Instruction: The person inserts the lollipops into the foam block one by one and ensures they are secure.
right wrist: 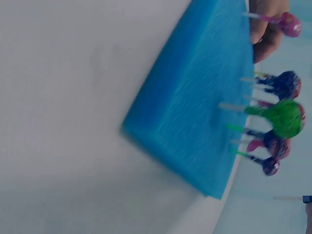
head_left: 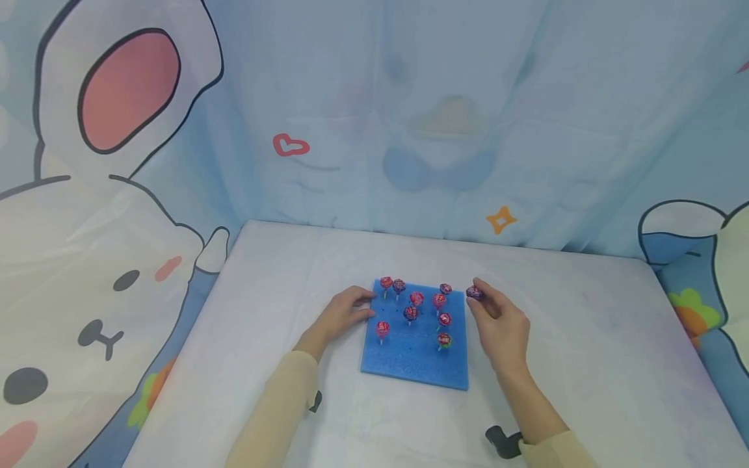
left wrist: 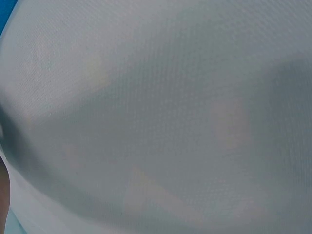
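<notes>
A blue foam board [head_left: 404, 365] lies on the table with several wrapped lollipops standing in it, mostly toward its far half and right side. One red-wrapped lollipop [head_left: 382, 329] stands alone at the left. My right hand [head_left: 504, 328] pinches a dark purple lollipop [head_left: 474, 293] between thumb and fingers, just beyond the board's right edge. In the right wrist view its white stick [right wrist: 286, 198] points away from the fingers toward the board side. My left hand [head_left: 339, 316] touches the board's left edge with extended fingers and thumb. The left wrist view shows mostly cloth.
A white cloth covers the table [head_left: 281, 273]. Printed fabric curtains [head_left: 363, 162] stand at the back and both sides. Black straps with small devices [head_left: 504, 442] sit at the wrists. Among the standing lollipops, a green-wrapped one [right wrist: 282, 118] is nearest the right wrist camera.
</notes>
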`<state>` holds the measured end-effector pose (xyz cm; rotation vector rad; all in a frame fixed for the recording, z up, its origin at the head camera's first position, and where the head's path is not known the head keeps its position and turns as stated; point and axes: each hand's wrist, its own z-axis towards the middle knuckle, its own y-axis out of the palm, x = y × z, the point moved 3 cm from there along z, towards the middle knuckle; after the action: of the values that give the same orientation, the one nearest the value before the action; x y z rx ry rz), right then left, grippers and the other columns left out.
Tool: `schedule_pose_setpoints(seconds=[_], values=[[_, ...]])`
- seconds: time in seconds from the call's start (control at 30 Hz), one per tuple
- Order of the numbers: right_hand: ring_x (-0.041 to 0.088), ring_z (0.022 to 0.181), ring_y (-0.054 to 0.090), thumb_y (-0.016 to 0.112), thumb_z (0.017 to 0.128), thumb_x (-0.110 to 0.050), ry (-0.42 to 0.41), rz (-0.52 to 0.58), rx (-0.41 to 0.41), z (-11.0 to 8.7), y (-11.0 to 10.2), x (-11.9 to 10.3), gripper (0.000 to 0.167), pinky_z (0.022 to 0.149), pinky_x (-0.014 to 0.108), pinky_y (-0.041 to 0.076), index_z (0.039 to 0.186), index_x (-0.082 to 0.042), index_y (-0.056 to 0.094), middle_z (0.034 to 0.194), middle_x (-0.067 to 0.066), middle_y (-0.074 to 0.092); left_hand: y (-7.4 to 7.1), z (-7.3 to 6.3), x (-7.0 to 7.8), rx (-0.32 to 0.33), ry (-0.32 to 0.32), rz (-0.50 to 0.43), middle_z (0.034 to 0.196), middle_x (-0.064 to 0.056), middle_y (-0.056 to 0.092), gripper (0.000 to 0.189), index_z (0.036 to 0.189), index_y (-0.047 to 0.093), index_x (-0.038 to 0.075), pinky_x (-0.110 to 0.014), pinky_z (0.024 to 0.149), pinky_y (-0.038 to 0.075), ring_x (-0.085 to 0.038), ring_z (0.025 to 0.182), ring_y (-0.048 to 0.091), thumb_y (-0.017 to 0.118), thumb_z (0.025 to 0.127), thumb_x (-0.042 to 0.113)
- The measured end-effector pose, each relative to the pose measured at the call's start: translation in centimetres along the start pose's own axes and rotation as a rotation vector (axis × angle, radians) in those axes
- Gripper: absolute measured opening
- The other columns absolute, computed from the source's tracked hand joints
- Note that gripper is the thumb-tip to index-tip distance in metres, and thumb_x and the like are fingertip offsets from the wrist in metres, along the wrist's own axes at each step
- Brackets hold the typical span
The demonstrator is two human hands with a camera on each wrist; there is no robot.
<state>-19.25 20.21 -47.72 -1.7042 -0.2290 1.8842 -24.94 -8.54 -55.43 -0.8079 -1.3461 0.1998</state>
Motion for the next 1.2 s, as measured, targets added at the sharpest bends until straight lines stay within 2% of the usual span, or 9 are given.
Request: schedule_pose_setpoints(seconds=[0.17,0.5,0.63,0.83,1.2], values=[[0.017,0.122,0.058,0.066,0.095,-0.021,0.089,0.188,-0.074,-0.8,0.6,-1.2,0.038,0.089,0.015,0.049,0.133,-0.017,0.062,0.134,0.002,0.060,0.0,0.0,0.0,-0.001,0.000,0.010,0.129,-0.008,0.060,0.039,0.129,0.059,0.005,-0.033,0.106,0.045,-0.022,0.122,0.056,0.068,0.093,0.018],[0.013,0.123,0.057,0.069,0.093,-0.023,0.067,0.370,-0.177,-2.4,1.9,-2.2,0.040,0.092,0.016,0.048,0.131,-0.016,0.063,0.135,0.001,0.060,0.1,-0.1,0.0,-0.003,0.007,-0.001,0.129,-0.009,0.060,0.039,0.129,0.059,0.005,-0.033,0.106,0.045,-0.023,0.122,0.056,0.068,0.094,0.018],[0.012,0.121,0.058,0.069,0.093,-0.021,0.046,0.411,-0.185,-3.0,2.5,-2.1,0.038,0.092,0.018,0.049,0.129,-0.013,0.064,0.134,0.002,0.061,0.2,-0.1,-0.2,-0.001,0.012,-0.003,0.129,-0.009,0.060,0.039,0.129,0.059,0.005,-0.034,0.106,0.045,-0.023,0.122,0.056,0.068,0.094,0.018],[0.012,0.122,0.058,0.070,0.092,-0.020,0.031,0.409,-0.219,-4.2,3.5,-1.6,0.035,0.092,0.019,0.049,0.126,-0.015,0.065,0.132,-0.001,0.062,0.2,-0.1,-0.3,0.008,0.022,0.001,0.128,-0.009,0.060,0.038,0.128,0.059,0.005,-0.034,0.105,0.046,-0.022,0.121,0.057,0.068,0.093,0.018],[0.009,0.119,0.059,0.071,0.090,-0.010,0.072,0.453,-0.305,-6.2,5.6,-0.2,0.033,0.091,0.021,0.051,0.122,-0.010,0.066,0.128,0.003,0.065,0.2,0.0,-0.1,0.010,0.020,0.008,0.129,-0.009,0.060,0.040,0.129,0.059,0.005,-0.033,0.105,0.046,-0.023,0.121,0.056,0.068,0.093,0.018]])
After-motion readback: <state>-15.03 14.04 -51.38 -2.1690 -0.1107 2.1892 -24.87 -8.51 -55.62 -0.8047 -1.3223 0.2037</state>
